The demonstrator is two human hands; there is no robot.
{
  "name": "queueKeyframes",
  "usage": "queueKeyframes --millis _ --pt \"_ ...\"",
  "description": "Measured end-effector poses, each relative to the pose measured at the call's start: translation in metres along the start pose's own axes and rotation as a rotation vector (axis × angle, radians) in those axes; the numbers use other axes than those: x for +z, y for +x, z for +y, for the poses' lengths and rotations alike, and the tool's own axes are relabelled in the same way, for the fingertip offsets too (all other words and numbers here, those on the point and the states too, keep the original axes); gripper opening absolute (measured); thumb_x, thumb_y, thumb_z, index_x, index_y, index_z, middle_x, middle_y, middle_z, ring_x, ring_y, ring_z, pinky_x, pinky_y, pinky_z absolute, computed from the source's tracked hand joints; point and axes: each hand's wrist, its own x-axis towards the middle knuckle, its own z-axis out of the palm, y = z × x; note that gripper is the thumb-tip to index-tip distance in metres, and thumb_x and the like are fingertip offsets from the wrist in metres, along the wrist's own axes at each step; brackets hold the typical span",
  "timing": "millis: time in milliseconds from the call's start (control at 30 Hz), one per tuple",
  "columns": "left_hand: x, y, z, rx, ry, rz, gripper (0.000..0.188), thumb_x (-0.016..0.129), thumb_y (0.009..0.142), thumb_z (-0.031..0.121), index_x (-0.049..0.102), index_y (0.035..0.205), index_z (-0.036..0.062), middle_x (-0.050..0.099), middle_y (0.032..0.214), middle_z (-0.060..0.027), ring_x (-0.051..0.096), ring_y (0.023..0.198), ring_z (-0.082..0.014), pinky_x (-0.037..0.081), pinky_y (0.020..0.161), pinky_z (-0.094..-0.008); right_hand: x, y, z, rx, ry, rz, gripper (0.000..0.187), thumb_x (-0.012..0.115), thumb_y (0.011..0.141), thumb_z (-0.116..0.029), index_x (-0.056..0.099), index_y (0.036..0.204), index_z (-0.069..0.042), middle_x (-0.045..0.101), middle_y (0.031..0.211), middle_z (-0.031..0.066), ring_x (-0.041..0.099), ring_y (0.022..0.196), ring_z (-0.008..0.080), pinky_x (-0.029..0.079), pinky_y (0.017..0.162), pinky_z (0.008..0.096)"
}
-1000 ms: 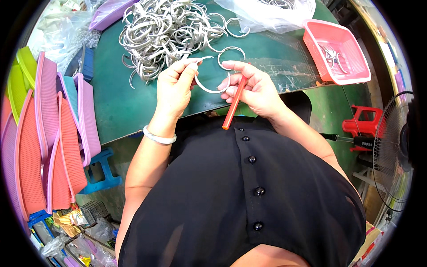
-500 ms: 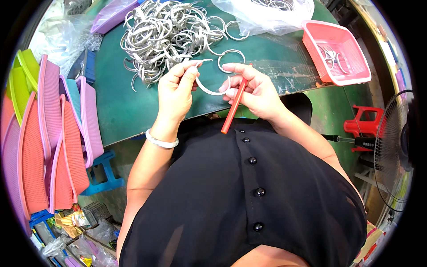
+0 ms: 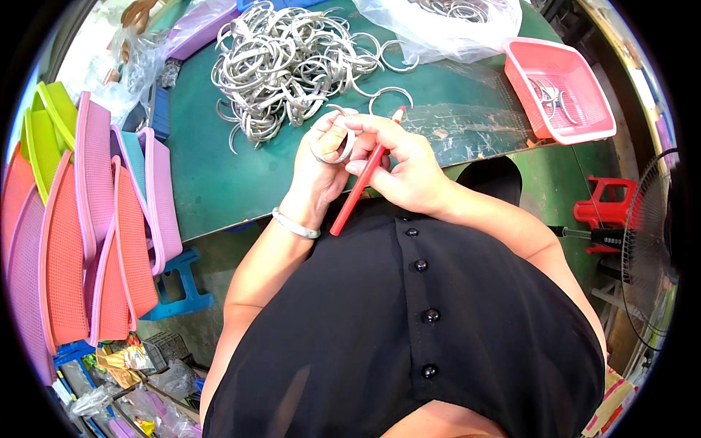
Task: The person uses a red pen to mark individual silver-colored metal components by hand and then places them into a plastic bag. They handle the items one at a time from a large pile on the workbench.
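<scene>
My left hand [image 3: 318,155] is closed on a silver-grey open bangle [image 3: 350,148], held just past the table's near edge. Fingers of my right hand [image 3: 409,164] meet it from the other side and are wrapped round a red pencil [image 3: 359,191], which slants down toward my shirt. Both hands partly cover the bangle, so its ends are hard to make out. Just beyond them, a loose bangle [image 3: 392,89] lies on the green table [image 3: 201,171]. A large tangled pile of similar bangles [image 3: 288,66] spreads behind my left hand.
At the right table edge stands a pink basket [image 3: 612,124] with a few bangles inside. A clear plastic bag [image 3: 387,16] holding more bangles lies at the back. Stacked coloured baskets [image 3: 98,175] fill the left side. A fan [image 3: 650,241] and a red stool [image 3: 610,201] are at right.
My hands have come together, and the bangle has turned within my left hand's fingers. The pencil stays in my right hand, now slanting more to the left. The view has shifted slightly.
</scene>
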Motion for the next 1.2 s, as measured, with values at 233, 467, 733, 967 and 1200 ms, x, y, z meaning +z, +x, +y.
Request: queueKeyframes --millis 233,467,733,967,1200 --pt "-0.009 0.002 0.003 -0.199 -0.352 -0.158 0.016 0.054 0.084 0.011 0.053 0.096 -0.0004 0.054 0.077 -0.0063 0.050 0.063 -0.0120 0.041 0.056 -0.0233 -0.006 -0.004 0.003 0.072 0.165 0.114 0.039 0.055 0.080 0.005 0.046 0.117 -0.002 0.055 0.079 0.0013 0.052 0.075 0.0061 0.043 0.071 0.0218" --pt "-0.009 0.003 0.003 -0.252 -0.458 -0.195 0.015 0.053 0.085 0.011 0.054 0.096 -0.0001 0.054 0.076 -0.0067 0.049 0.062 -0.0118 0.041 0.055 -0.0228 -0.012 -0.005 0.009 0.141 0.163 0.173 0.037 0.057 0.077 0.004 0.049 0.113 -0.001 0.053 0.076 -0.0004 0.050 0.071 0.0049 0.043 0.069 0.0208" --pt "-0.011 0.000 0.007 -0.277 -0.463 -0.242 0.015 0.052 0.085 0.012 0.056 0.095 0.0006 0.054 0.076 -0.0056 0.049 0.062 -0.0110 0.040 0.053 -0.0221 -0.012 -0.005 0.011 0.125 0.119 0.141 0.036 0.056 0.076 0.005 0.051 0.111 -0.002 0.054 0.076 0.0004 0.051 0.073 0.0051 0.043 0.067 0.0205" --pt "-0.010 -0.003 0.007 -0.223 -0.367 -0.216 0.017 0.052 0.086 0.013 0.055 0.096 0.0006 0.053 0.076 -0.0048 0.049 0.062 -0.0106 0.039 0.054 -0.0223 -0.014 -0.004 0.011 -0.016 -0.012 0.112 0.038 0.054 0.072 0.010 0.051 0.109 -0.001 0.058 0.083 0.0068 0.057 0.075 0.0118 0.045 0.070 0.0229" --pt "0.003 0.001 -0.007 0.062 0.159 0.252 0.020 0.054 0.084 0.016 0.053 0.095 -0.0009 0.049 0.066 -0.0008 0.042 0.050 -0.0075 0.033 0.044 -0.0200 -0.003 0.011 -0.009 -0.230 -0.198 -0.001 0.032 0.062 0.067 0.003 0.054 0.098 -0.005 0.059 0.083 0.0104 0.060 0.073 0.0274 0.047 0.065 0.0322"
